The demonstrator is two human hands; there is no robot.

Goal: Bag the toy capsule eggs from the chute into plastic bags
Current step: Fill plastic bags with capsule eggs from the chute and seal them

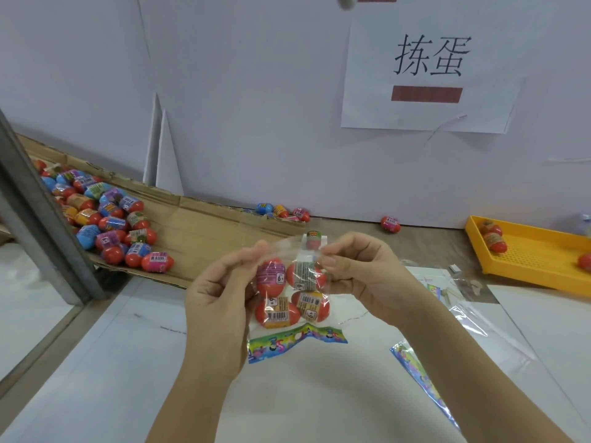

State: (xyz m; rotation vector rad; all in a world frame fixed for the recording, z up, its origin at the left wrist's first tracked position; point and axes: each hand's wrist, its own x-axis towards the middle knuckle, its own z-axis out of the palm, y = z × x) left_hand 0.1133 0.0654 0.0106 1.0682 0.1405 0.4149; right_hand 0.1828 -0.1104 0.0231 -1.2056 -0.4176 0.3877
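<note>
even, bright, nearly shadowless light; wide-angle bending at edges, slightly soft overall.

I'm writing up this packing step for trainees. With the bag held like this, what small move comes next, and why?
Probably fold the top of the clear bag over and press it shut. It already holds four eggs, and the left hand and right hand both pinch its top edge above them, so filling looks finished and only closing seems left.

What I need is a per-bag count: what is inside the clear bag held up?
Four capsule eggs show through the plastic bag, two above two. A fifth egg at its mouth may be inside or behind. The left hand and right hand cover the upper corners.
</note>
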